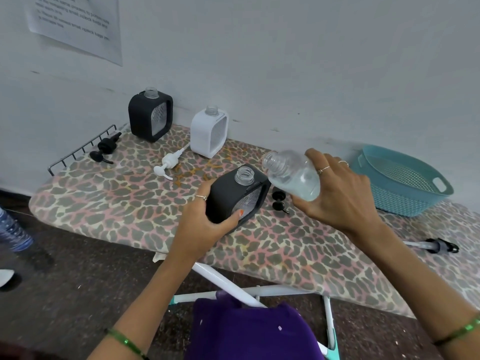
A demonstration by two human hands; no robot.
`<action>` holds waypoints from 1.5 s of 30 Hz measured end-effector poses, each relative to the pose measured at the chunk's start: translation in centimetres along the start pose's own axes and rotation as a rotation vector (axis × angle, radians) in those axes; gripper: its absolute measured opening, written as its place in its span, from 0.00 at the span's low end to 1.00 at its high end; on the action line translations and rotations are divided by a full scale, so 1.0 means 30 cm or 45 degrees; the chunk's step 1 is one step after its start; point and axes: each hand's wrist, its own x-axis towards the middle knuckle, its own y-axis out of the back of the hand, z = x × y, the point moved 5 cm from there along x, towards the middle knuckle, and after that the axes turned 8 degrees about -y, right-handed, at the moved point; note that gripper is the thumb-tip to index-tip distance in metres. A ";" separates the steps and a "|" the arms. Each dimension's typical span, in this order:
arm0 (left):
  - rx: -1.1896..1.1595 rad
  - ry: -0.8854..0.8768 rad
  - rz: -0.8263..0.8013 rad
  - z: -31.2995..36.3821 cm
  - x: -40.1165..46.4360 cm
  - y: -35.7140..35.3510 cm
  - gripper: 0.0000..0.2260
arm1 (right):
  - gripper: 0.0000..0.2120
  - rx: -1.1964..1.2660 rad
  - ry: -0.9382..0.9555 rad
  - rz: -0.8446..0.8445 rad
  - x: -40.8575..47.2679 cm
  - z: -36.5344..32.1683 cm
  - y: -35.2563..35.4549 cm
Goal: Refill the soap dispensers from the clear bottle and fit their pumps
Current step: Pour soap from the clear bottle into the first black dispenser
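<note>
Clear bottle [292,175]: tipped, mouth toward ten o'clock, right hand [340,193] wrapped round it.
Black dispenser [237,194]: squarish, matte, neck up, left hand [205,219] gripping its side.

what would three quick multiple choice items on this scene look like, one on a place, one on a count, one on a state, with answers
1. Where does the teal basket sit?
A. on the floor
B. at the right end of the ironing board
C. between the two far dispensers

2. How many dispensers stand on the board without pumps?
A. one
B. two
C. three

3. What is the state of the clear bottle?
A. capped and upright
B. uncapped, tilted, mouth near the dispenser's neck
C. lying on the board

Answers: 1 B, the basket rests on the board by the wall at the right. 2 C, the far black dispenser, white dispenser and near black dispenser all show open necks. 3 B, the right hand holds it tipped, while the left hand grips the near black dispenser.
</note>
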 end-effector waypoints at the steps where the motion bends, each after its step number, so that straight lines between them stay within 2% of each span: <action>1: 0.004 -0.012 0.000 0.002 0.000 -0.001 0.24 | 0.36 -0.025 0.007 0.001 0.004 0.001 0.000; 35: -0.004 -0.039 0.002 -0.001 0.001 -0.003 0.22 | 0.30 -0.113 0.087 -0.082 0.054 -0.029 0.022; 45: -0.020 -0.045 0.006 0.000 0.002 -0.004 0.23 | 0.33 -0.103 0.099 -0.079 0.061 -0.026 0.024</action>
